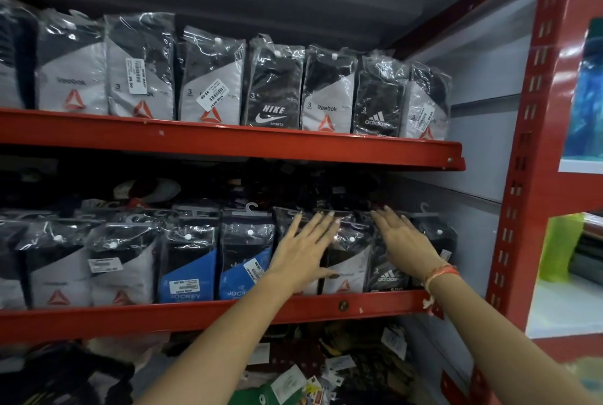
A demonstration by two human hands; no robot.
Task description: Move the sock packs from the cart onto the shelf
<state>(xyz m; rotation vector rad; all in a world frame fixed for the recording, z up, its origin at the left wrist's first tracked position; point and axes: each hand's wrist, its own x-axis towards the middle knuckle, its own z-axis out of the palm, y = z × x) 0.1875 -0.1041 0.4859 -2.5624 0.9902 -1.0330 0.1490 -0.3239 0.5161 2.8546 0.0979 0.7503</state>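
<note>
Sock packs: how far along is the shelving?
Done: upper shelf and lower shelf hold full rows of sock packs. In hand: left hand and right hand, open, press flat on lower-row packs. Left: unclear; the cart isn't in view.
</note>
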